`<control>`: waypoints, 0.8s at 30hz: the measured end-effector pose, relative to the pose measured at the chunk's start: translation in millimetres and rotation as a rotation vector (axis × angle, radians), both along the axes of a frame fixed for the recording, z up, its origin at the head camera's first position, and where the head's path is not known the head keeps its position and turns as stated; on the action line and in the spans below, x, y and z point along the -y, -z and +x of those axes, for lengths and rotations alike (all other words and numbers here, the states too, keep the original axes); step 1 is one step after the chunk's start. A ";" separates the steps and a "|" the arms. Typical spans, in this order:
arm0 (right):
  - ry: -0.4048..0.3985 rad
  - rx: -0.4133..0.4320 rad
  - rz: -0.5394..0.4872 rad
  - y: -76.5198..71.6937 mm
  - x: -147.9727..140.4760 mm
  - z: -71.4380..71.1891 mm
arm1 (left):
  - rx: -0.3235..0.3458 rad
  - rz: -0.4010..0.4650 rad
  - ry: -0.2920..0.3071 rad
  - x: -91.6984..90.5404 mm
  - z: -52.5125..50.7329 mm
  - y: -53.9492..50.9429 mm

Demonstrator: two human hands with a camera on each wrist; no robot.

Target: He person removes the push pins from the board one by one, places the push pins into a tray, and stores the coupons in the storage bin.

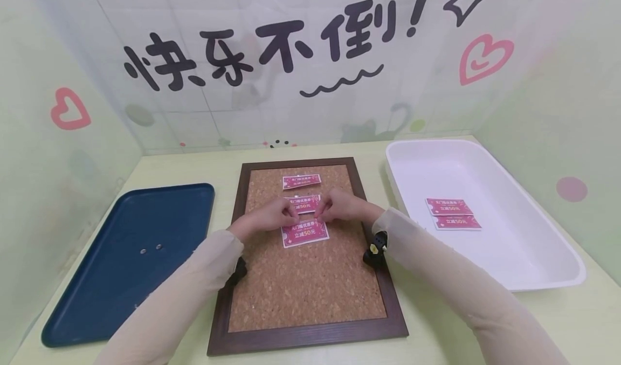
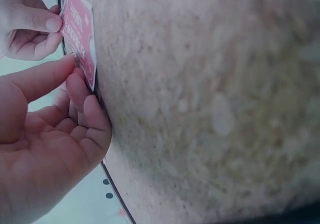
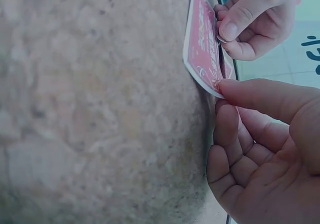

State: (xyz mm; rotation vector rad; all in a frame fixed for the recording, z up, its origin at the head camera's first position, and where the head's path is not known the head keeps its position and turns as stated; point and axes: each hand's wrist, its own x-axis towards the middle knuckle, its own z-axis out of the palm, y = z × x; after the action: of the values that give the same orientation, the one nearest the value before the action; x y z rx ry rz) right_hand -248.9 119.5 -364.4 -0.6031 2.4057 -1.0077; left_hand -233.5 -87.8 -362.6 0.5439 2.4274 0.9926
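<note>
On a dark-framed cork board (image 1: 310, 284), a pink coupon (image 1: 305, 233) lies below two other coupons, the middle one (image 1: 303, 206) and the upper one (image 1: 302, 181). My right hand (image 1: 342, 206) pinches the lowest coupon's upper right corner between thumb and index finger; in the right wrist view that coupon (image 3: 202, 49) bends slightly at the corner. At its upper left edge, my left hand (image 1: 269, 215) pinches a small shiny thumbtack (image 2: 76, 60), mostly covered by the fingertips. The pin's point is hidden.
A blue tray (image 1: 121, 219) on the left holds several small shiny thumbtacks (image 1: 159, 246). To the right stands a white basin (image 1: 509, 181) with two overlapping coupons (image 1: 451, 207) inside. Printed curtain walls (image 1: 291, 122) rise behind and at both sides.
</note>
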 end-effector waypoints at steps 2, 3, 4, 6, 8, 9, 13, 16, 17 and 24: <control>0.004 -0.001 -0.012 -1.2 -0.5 0.3 | -0.005 0.011 -0.002 1.8 0.9 -2.5; 0.005 -0.005 -0.016 -2.0 -0.8 0.5 | -0.003 0.017 -0.005 2.6 1.2 -3.8; 0.005 -0.013 -0.020 -2.7 -1.0 0.7 | -0.004 0.021 -0.007 3.5 1.5 -5.0; 0.006 -0.029 -0.027 -4.7 -1.4 1.3 | -0.005 0.035 -0.008 5.7 1.6 -6.8; 0.008 -0.046 -0.027 -7.1 -1.7 2.1 | -0.010 0.045 -0.006 7.8 1.5 -8.3; 0.009 -0.057 -0.022 -8.4 -2.0 2.6 | -0.014 0.047 -0.004 8.5 1.4 -9.1; 0.029 -0.080 0.003 -14.4 -3.7 5.2 | -0.043 0.045 0.010 11.4 2.6 -14.9; 0.037 -0.097 0.005 -18.5 -6.3 6.3 | -0.064 0.052 0.021 14.3 3.7 -20.0; 0.038 -0.103 0.003 -20.1 -7.2 6.6 | -0.072 0.055 0.022 15.3 4.0 -21.7; 0.043 -0.117 -0.013 -33.7 -14.0 8.6 | -0.106 0.051 0.007 21.2 7.3 -31.5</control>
State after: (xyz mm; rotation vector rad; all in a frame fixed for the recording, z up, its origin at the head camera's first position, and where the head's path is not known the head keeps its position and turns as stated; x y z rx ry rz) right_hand -240.3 133.5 -330.7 -0.6339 2.5254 -1.0327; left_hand -226.2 -109.0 -331.1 0.6370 2.4962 1.0498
